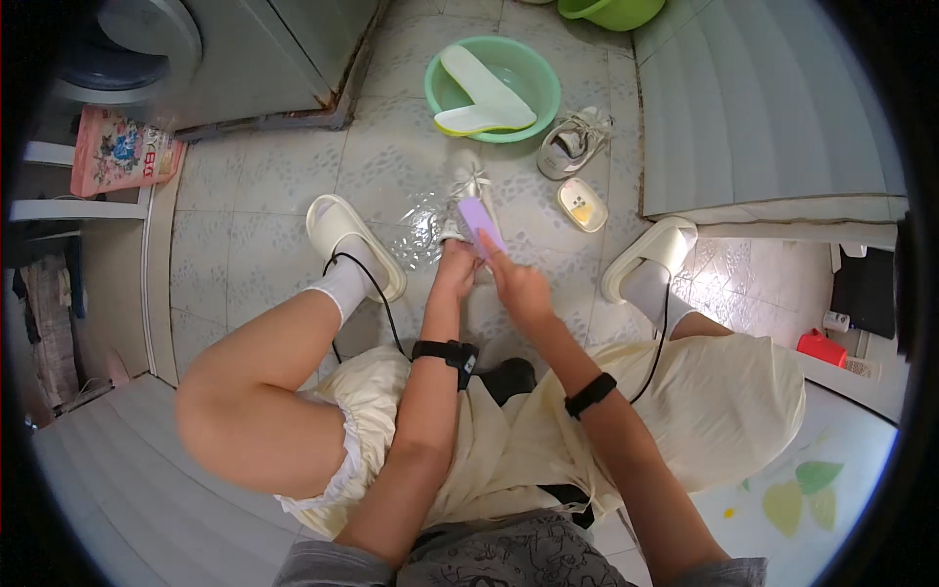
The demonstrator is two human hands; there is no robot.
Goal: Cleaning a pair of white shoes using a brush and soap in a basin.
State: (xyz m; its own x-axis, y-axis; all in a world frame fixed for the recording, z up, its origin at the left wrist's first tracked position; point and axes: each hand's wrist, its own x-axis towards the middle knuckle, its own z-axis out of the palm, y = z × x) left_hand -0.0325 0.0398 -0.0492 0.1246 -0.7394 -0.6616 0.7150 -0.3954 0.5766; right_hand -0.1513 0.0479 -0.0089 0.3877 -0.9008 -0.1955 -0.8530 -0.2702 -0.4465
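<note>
My right hand [520, 291] is closed round a purple brush [478, 223], which lies over a pale lace-up shoe [468, 178] on the wet tiles. The brush's bristles are hidden beneath it. At the shoe's heel end my left hand [457, 271] grips it; some fingers are out of sight. A second, greyish shoe [575, 144] rests tilted to the right, its laces loose. Below that shoe sits a small white dish [583, 205] holding a yellow piece, perhaps soap. Beyond the held shoe stands a green basin [550, 98], with a white bent flat piece [484, 101] across it.
My slippered feet flank the work: left slipper [331, 217], right slipper [673, 238]. Water shines on the floor [416, 230]. A washing machine [181, 59] and pink floral bag [122, 152] are at left, a grey panel [758, 108] at right. A lime-green tub [616, 12] stands far back.
</note>
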